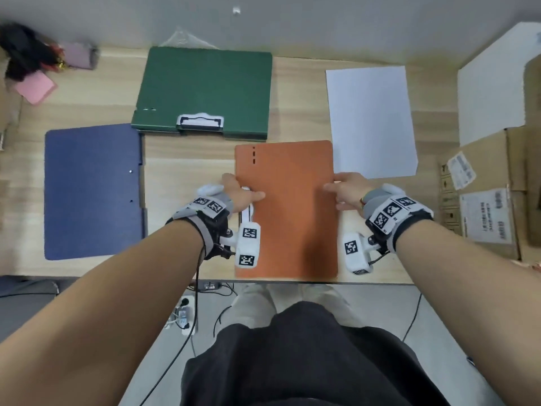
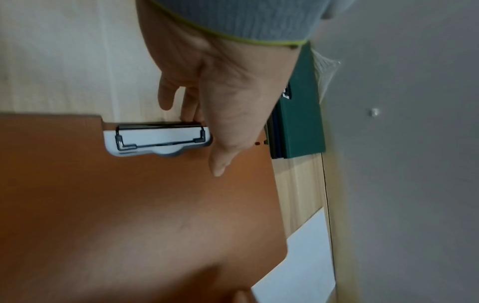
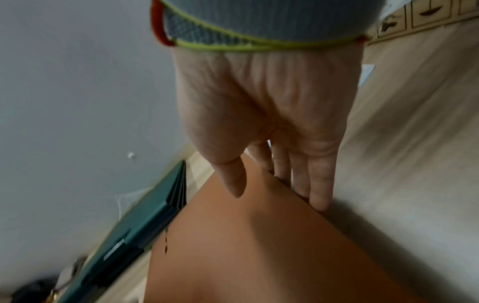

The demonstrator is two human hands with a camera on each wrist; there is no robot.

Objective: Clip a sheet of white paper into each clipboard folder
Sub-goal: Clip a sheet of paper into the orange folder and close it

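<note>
An orange clipboard folder [image 1: 285, 206] lies closed on the wooden table, its near end at the front edge. My left hand [image 1: 244, 187] pinches its left edge, thumb on the cover and fingers below, just beyond the white clip [image 2: 158, 140]. At the opposite edge my right hand [image 1: 336, 189] grips the folder with its thumb on top and its fingers [image 3: 317, 196] along the side. One white paper sheet [image 1: 370, 121] lies flat to the right. A green folder [image 1: 205, 86] lies closed at the back, and a blue folder [image 1: 92, 191] at the left.
Cardboard boxes [image 1: 486, 194] and a white board [image 1: 494, 83] stand at the right. A pink pad [image 1: 35, 87] and dark clutter sit at the back left. A clear plastic bag [image 1: 187, 39] lies behind the green folder. A grey wall backs the table.
</note>
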